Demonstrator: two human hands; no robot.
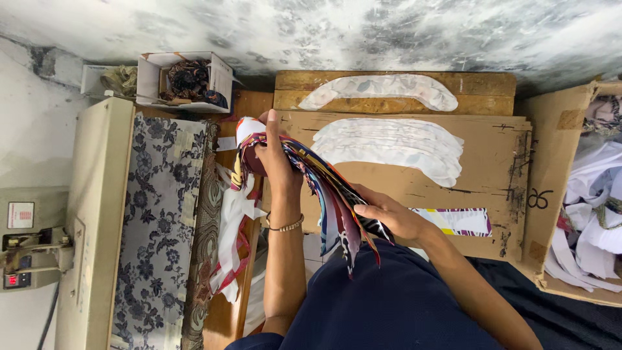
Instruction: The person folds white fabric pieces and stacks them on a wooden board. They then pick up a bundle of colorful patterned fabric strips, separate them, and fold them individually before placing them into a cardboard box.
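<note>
My left hand [275,154] grips the top end of a stack of curved, multicoloured fabric pieces [330,194], held up above a brown cardboard sheet [492,168]. My right hand [389,214] holds the lower end of the same stack, thumb on top, fingers under the strips. A thin bracelet sits on my left wrist. On the cardboard beyond the hands lies a pile of white curved fabric pieces [395,146]. One more pale floral curved piece [382,91] rests on a wooden board behind it.
A heat press with a floral cloth cover [155,220] stands at left, its control box [26,240] further left. A small white box of dark scraps [184,81] sits at the back. A cardboard box of white cloth [596,201] is at right. A patterned strip [463,220] lies near my right wrist.
</note>
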